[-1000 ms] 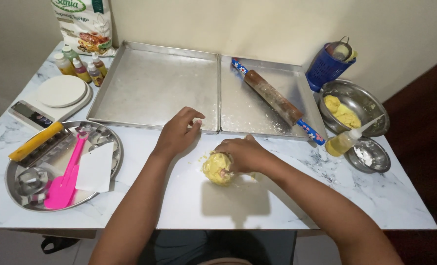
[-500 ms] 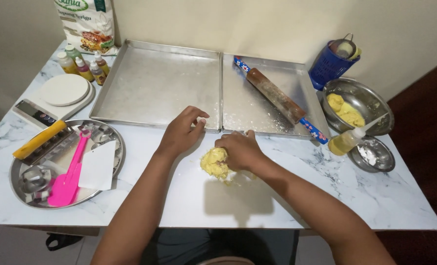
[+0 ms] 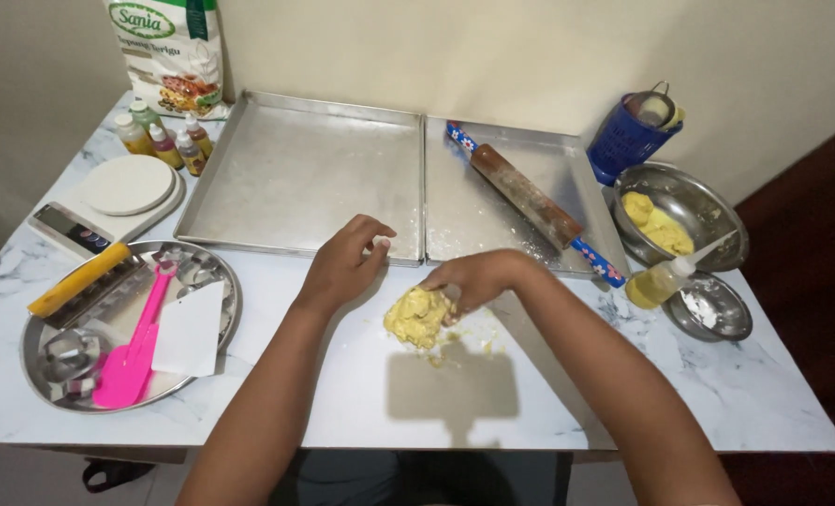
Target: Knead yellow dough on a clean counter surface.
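The yellow dough lump [image 3: 419,317] sits mid-counter [image 3: 342,403], crumbs at its 4 o'clock. The right hand [image 3: 473,279] presses on it, grip curled over it at 2 o'clock. The left hand [image 3: 342,262], fingers loosely bent and holding nothing, rests by the baking tray [image 3: 295,173] at 10 o'clock. I'd gather those crumbs in and press evenly.

Both arms are bare from the elbows down, with no sleeves showing. The hands [image 3: 342,267] wear no gloves, rings or watch
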